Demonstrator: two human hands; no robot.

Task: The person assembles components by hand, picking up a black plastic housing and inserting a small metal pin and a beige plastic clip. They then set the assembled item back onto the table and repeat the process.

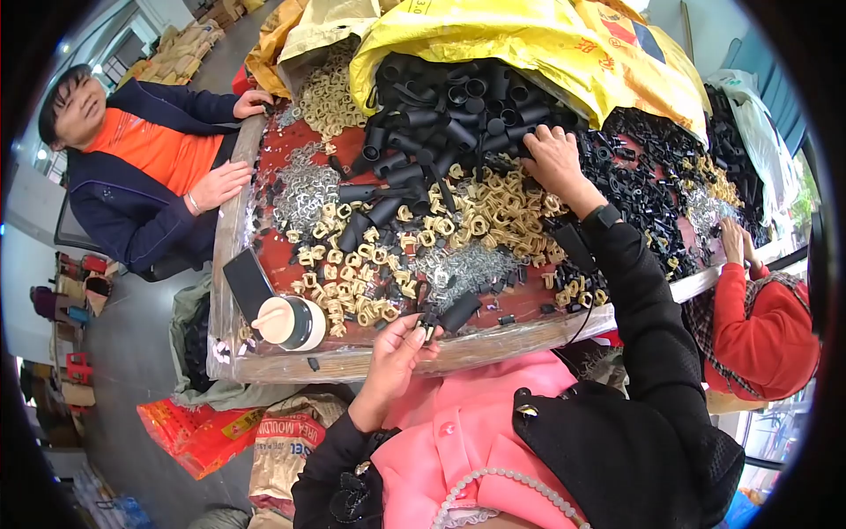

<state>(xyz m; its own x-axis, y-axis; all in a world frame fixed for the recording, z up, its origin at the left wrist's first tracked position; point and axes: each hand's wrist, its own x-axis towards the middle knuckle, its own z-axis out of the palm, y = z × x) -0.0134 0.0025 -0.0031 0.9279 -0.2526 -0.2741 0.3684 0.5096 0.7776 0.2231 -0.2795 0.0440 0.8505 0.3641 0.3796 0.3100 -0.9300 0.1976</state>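
Note:
Near the front edge of the table, my left hand (395, 361) is closed, pinching a small black plastic fitting (427, 323) with a pale tip between thumb and fingers. Right beside it is a black tube (460, 312); whether the two are joined I cannot tell. My right hand (553, 160) reaches far forward, its fingers bent and apart over the right side of a heap of black plastic tubes (463, 132). No held part shows in it. Below that hand lies a pile of beige plastic clips (502, 207). Small metal pieces (463, 273) lie between my hands.
A lidded cup (304, 324) and a dark phone (248, 280) sit at the table's left corner. Yellow sacks (493, 35) spill parts at the back. One person (145, 167) sits at the left; another in red (762, 331) works at the right. Small black parts (630, 176) cover the right side.

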